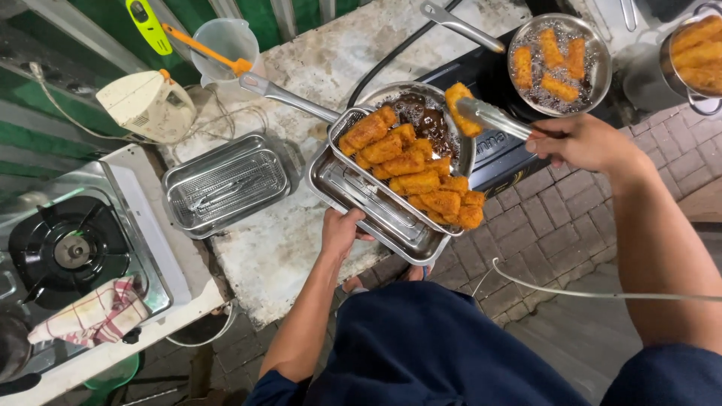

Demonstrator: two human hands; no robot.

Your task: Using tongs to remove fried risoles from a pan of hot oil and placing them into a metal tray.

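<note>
My left hand (342, 231) grips the near edge of a steel tray (391, 222) that is tilted over the counter edge. A wire rack in the tray carries several golden fried sticks (410, 177). In my right hand (583, 141) are metal tongs (489, 115), shut on one fried stick (460, 107) above a frying pan of dark oil (421, 116). A second pan (558, 64) further right holds several sticks frying in bubbling oil.
An empty steel tray with a rack (226, 183) lies on the stone counter (301, 248). A hand mixer (147, 105), a plastic jug (223, 45) and a gas stove (68, 248) with a checked cloth (98, 312) are to the left. A pot of fried sticks (696, 56) stands at the top right.
</note>
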